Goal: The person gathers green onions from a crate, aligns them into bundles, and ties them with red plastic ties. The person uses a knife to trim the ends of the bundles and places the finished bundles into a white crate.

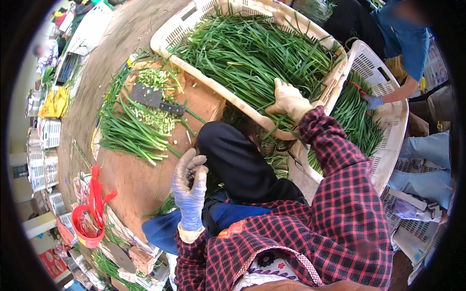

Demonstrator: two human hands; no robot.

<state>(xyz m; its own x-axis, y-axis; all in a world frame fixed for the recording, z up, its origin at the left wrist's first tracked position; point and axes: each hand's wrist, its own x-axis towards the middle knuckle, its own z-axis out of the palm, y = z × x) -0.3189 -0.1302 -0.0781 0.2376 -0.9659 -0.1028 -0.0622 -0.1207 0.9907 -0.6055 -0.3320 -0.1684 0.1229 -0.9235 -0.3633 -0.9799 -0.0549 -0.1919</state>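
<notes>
My right hand [288, 101], in a cream glove, reaches into a white plastic crate [222, 92] of long green garlic chives [251, 54]. Its fingertips lie among the leaves, so whether they grip any is hidden. My left hand [190, 187], in a blue-and-grey coated glove, is raised beside my knee, holding nothing, fingers bent and apart from the thumb. Ahead of it, a cleaver [147, 95] with a black handle rests on a brown board [134, 174]. Chopped pale stem ends [154, 122] surround the blade. A loose bunch of chives [133, 134] lies nearer me, its cut ends towards the right.
A red bucket [87, 232] with red plastic ties [96, 196] stands at the left. On the right, a second white crate [391, 134] holds tied chives [355, 112], touched by another person's gloved hand [373, 102]. My bent knee [233, 152] sits between board and crate.
</notes>
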